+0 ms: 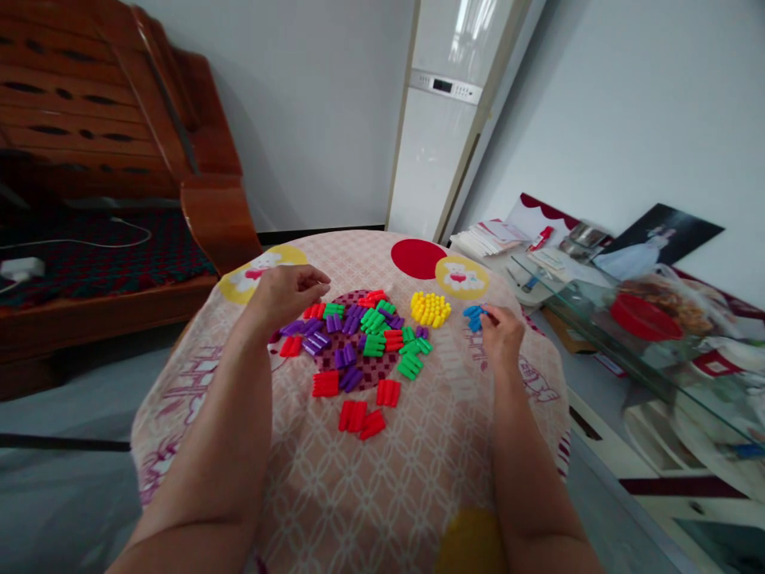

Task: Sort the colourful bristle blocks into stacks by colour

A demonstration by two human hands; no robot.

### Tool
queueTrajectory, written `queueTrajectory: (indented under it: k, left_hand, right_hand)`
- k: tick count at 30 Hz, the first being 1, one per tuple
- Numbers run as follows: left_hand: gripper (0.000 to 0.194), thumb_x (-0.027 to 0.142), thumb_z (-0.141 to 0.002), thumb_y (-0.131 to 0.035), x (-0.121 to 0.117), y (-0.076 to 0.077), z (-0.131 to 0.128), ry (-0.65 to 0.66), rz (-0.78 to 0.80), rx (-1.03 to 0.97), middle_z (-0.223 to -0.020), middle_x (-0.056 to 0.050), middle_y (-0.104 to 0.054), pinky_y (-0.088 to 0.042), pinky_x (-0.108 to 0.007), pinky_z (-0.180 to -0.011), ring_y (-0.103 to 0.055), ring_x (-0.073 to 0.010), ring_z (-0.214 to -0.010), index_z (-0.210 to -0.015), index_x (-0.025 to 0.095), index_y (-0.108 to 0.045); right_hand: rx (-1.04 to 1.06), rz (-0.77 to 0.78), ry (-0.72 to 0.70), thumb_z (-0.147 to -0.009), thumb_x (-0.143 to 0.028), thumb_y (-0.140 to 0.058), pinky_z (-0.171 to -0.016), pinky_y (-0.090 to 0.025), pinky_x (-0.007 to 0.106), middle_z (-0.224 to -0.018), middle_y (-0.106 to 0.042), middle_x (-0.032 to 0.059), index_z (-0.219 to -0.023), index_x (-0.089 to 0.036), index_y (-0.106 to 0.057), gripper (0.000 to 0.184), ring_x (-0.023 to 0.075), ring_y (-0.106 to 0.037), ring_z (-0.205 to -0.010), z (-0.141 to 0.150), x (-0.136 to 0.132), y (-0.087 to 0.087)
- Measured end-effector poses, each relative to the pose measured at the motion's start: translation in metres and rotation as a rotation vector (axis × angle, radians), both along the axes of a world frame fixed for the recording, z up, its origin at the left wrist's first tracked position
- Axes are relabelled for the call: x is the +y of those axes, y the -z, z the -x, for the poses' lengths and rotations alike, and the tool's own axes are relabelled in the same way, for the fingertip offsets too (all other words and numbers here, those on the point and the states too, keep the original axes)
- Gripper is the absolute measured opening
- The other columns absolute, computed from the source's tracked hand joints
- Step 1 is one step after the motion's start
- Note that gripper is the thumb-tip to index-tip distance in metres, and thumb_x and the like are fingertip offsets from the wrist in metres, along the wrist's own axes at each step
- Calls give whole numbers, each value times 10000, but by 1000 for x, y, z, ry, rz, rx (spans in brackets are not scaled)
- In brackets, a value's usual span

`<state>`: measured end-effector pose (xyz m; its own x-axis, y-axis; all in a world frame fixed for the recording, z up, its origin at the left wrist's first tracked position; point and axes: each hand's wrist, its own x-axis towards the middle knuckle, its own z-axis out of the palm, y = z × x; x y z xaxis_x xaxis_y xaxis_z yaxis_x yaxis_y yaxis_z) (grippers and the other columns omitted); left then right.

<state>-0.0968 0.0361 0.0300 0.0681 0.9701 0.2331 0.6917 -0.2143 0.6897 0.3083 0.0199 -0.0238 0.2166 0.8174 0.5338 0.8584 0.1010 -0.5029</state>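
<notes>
- Head view, directions read from the middle of the worktop (418, 486): a rounded top draped in a pale pink cloth (335, 502) with a white lattice pattern.
- Near the cloth's far edge, a plain red circle (417, 258) is printed at 1 o'clock, and yellow circles with white animal figures at about 11 and 2.
- Toward 12 o'clock lie loose purple pieces (316, 343), green pieces (374, 345) and red pieces (326, 383), many over a dark checked print; a few red ones lie nearer the person.
- Yellow pieces (430, 309) sit bunched together between 1 and 2 o'clock, apart from the mix.
- The right hand (504, 331), past 2 o'clock, pinches at the small group of blue pieces (475, 317) there.
- The left hand (292, 288) hovers at 11 o'clock, fingers loosely bent; I cannot tell whether it grips anything.
- A carved wooden bench (203, 211) stands at 10 o'clock, a white adaptor (22, 269) on its patterned cover.
- A tall white unit (436, 151) with a small display stands at 1 o'clock against pale walls.
- Toward 3 o'clock, a cluttered glass-topped stand carries papers (490, 237), a red bowl (645, 316) and a photograph (657, 239).
</notes>
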Motion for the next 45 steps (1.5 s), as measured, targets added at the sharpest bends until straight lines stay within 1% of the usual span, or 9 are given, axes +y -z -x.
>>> queueTrajectory:
  k: [3,6,13,18,23,29,34,38,45]
  left_hand:
    - [394,463,-760,-593,1,1,-2,3,-15,48,-748,-62,-749,-530,-273,-648,-710,-207,-712,-980,170,-739]
    - [402,465,-761,-584,2,2,-2,-4,-22,82,-745,-66,-750,-523,-274,-643,-709,-212,-710,-980,168,-744]
    - [398,456,-763,-586,3,4,-2,2,-27,79,-740,-69,-745,-515,-274,-634,-696,-205,-697,-977,160,-746]
    - [372,439,-753,-585,4,4,-5,13,-15,44,-732,-60,-737,-508,-276,-625,-686,-202,-688,-950,165,-741]
    - [345,415,-755,-584,3,4,-9,14,-40,27,-707,-50,-729,-498,-265,-629,-680,-192,-683,-933,163,-738]
    - [300,343,-756,-587,3,7,-19,60,-83,68,-697,-44,-725,-463,-246,-619,-653,-170,-658,-916,144,-745]
    - [279,281,-760,-570,5,15,-44,181,-95,98,-740,-37,-735,-458,-239,-631,-641,-154,-657,-918,142,-752]
    - [252,240,-779,-563,2,23,-72,261,-85,160,-754,-31,-734,-457,-235,-647,-651,-157,-689,-928,152,-747]
    - [246,160,-767,-574,1,35,-93,367,-50,391,-836,-31,-747,-465,-250,-702,-674,-177,-788,-941,186,-746]
  right_hand:
    - [-75,16,117,-773,-206,-507,-903,-481,372,-965,-729,147,-960,-118,-750,320,251,-640,-928,-37,-2,10]
    - [-142,67,161,-759,-182,-498,-888,-482,370,-960,-728,150,-951,-119,-757,329,241,-642,-902,-50,-3,18]
    - [-209,164,166,-741,-146,-527,-872,-482,360,-943,-734,136,-938,-128,-752,300,234,-644,-879,-44,3,28]
    - [-190,49,231,-762,-186,-524,-792,-475,337,-850,-718,119,-909,-139,-741,266,229,-624,-801,-33,4,30]
    - [-117,-94,-39,-833,-244,-495,-737,-466,295,-790,-711,87,-824,-170,-719,237,201,-610,-745,21,1,32]
    - [-133,118,-293,-903,-246,-483,-729,-467,286,-855,-732,104,-911,-180,-737,262,203,-646,-760,81,-10,43]
    - [73,315,-562,-807,-178,-593,-798,-520,329,-1061,-741,82,-1218,-204,-678,421,213,-681,-866,78,-10,50]
    - [187,348,-662,-686,-100,-632,-870,-522,349,-1166,-714,65,-1242,-214,-667,568,215,-674,-956,77,-9,52]
    - [539,382,-562,-660,-273,-708,-583,-505,265,-788,-712,9,-1109,-168,-708,461,153,-615,-632,69,-3,54]
